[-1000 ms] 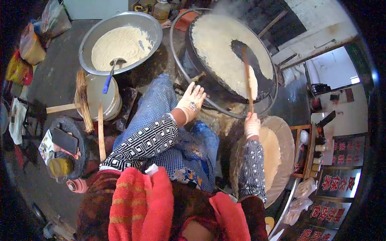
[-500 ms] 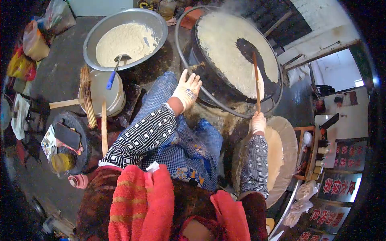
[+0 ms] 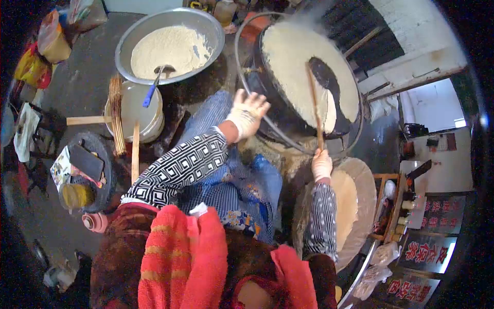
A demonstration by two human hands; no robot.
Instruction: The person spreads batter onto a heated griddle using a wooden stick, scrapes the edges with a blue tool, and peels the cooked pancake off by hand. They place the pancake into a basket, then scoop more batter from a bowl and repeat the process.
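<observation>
My right hand (image 3: 322, 165), in a pale glove, grips the lower end of a long wooden batter spreader (image 3: 315, 100). Its thin stick reaches across a round griddle, with a white mass of batter (image 3: 330, 112) beside it. Pale batter (image 3: 298, 46) covers most of the griddle, around a dark bare patch (image 3: 325, 72). Steam rises at the far side. My left hand (image 3: 248, 114), also gloved, has its fingers spread and holds nothing. Its fingertips are right by the metal hoop (image 3: 278, 133) that circles the griddle.
At the upper left, a metal basin (image 3: 211, 36) of batter holds a blue-handled ladle (image 3: 150, 96). Below stands a white bucket (image 3: 156, 121) with a bristle whisk (image 3: 115, 118) across it. A phone (image 3: 85, 162) lies lower left. Round flatbreads (image 3: 343, 201) rest on a wrapped tray at right.
My right hand has moved slightly left, and the spreader now leans further left over the griddle. The dark patch has changed shape. My left hand's fingers have spread wider; the whole view has shifted slightly.
</observation>
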